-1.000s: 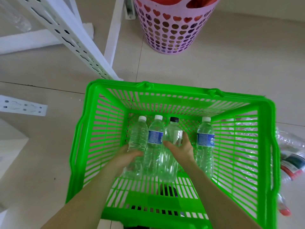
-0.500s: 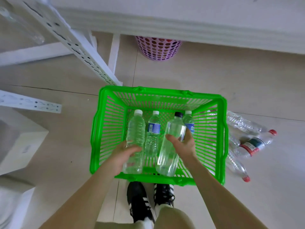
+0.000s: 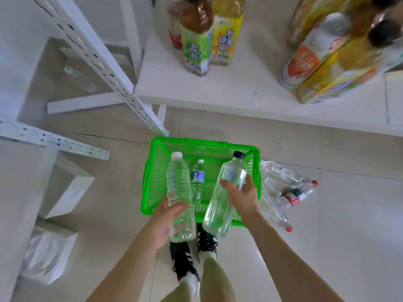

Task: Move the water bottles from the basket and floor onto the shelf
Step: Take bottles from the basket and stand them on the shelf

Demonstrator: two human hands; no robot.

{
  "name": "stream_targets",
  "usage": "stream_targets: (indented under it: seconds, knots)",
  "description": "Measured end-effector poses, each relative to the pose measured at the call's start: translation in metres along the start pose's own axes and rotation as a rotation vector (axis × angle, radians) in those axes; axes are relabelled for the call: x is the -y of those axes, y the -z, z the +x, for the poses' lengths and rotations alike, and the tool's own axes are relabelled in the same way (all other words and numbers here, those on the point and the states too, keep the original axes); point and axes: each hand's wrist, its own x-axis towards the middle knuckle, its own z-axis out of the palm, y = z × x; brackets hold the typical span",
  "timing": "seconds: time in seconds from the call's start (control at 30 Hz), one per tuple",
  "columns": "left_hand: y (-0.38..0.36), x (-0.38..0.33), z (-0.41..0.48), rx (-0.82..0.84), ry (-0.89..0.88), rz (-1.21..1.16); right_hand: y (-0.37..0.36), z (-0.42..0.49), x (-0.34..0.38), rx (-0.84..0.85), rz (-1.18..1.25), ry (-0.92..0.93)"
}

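Note:
My left hand [image 3: 169,216] grips a ribbed clear water bottle with a white cap [image 3: 179,188], held above the green basket [image 3: 152,171]. My right hand [image 3: 242,196] grips a smooth clear bottle with a black cap [image 3: 224,192], also lifted over the basket. One small blue-labelled bottle [image 3: 198,179] lies inside the basket. Several clear bottles [image 3: 283,188] lie on the floor to the right of the basket, some with red caps. The white shelf [image 3: 250,90] spans the upper part of the view.
Tea and juice bottles [image 3: 198,40] stand on the shelf at the back, with more drink bottles [image 3: 322,53] at its right. A white perforated shelf post [image 3: 104,64] slants at the left. White boxes [image 3: 67,184] sit on the floor at left. My shoes [image 3: 192,253] are below the basket.
Both hands have lifted their bottles up out of the basket, higher than before. The view has risen and tilted up, so the shelf with drink bottles now shows.

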Motion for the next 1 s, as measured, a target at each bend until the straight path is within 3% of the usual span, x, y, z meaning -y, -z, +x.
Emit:
stream_targets:
  seconds: [0.4,0.63,1.0]
  knots:
    - [-0.012,-0.048,-0.181,0.046,-0.210,-0.088,0.058,-0.153,0.097,0.009,0.122,0.190]
    - [-0.015,-0.064,-0.269,0.146,-0.413,-0.086,0.080,-0.236,0.138,0.048,0.157,0.316]
    - [-0.051,-0.085,-0.373,0.388,-0.544,-0.174,0.142,-0.329,0.220,0.129,0.276,0.504]
